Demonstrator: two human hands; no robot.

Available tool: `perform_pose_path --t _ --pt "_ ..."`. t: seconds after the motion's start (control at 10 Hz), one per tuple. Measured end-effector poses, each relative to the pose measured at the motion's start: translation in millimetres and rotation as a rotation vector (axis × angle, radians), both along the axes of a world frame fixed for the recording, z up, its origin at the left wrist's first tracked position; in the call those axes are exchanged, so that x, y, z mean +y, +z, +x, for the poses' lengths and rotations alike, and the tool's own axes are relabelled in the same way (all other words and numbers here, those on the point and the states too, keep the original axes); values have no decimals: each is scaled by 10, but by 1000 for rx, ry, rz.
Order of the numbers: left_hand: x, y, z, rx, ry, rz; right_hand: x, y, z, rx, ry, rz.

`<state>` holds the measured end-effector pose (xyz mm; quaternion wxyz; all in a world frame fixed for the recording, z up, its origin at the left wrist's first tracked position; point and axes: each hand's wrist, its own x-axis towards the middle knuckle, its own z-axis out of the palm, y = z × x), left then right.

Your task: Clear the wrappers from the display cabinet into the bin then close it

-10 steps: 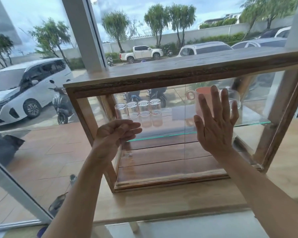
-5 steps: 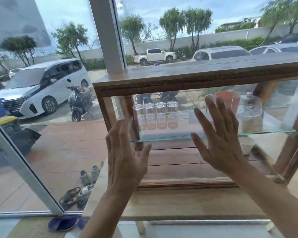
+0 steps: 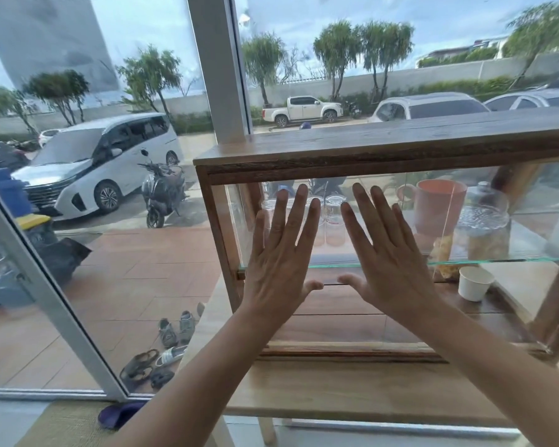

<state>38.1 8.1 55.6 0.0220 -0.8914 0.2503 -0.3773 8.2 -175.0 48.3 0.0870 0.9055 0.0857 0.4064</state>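
Outside the big window I see parked cars, a scooter (image 3: 162,191) and a row of trees, with shoes (image 3: 171,330) on the tiled walkway at 8 o'clock. Closer to me, a wooden table (image 3: 352,391) carries the display cabinet (image 3: 384,146), a wood-framed box with glass walls and a glass shelf (image 3: 497,260) across its middle.

I have both hands flat against the cabinet's front glass, side by side, fingers spread and pointing up toward 12 o'clock. My left hand (image 3: 279,262) sits at about 9 o'clock from my right hand (image 3: 391,269); the thumbs point at each other and stand just apart. Neither hand grips anything; both palms are open on the pane.

Behind the glass, past my fingers, a row of small clear glasses (image 3: 334,217) stands on the shelf. At 3 o'clock from my right hand, on the same shelf, I see an orange mug (image 3: 439,204) and a lidded glass jar (image 3: 484,227). A clear bag of snacks (image 3: 444,256) leans between them, and a white paper cup (image 3: 474,283) rests on the cabinet floor below. I cannot tell whether any wrappers remain inside.
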Motion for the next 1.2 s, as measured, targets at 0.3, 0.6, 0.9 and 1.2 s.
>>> perform_pose_path --t 0.3,0.6,0.9,1.2 --pt "36 5 31 0 40 2 94 31 3 18 -11 4" --pt "146 18 61 5 58 -3 221 42 20 11 -21 -2" --pt "267 -4 82 5 57 -9 339 42 53 -1 -22 -15" --pt "397 -92 22 -17 -62 -164 408 45 28 -15 79 -28"
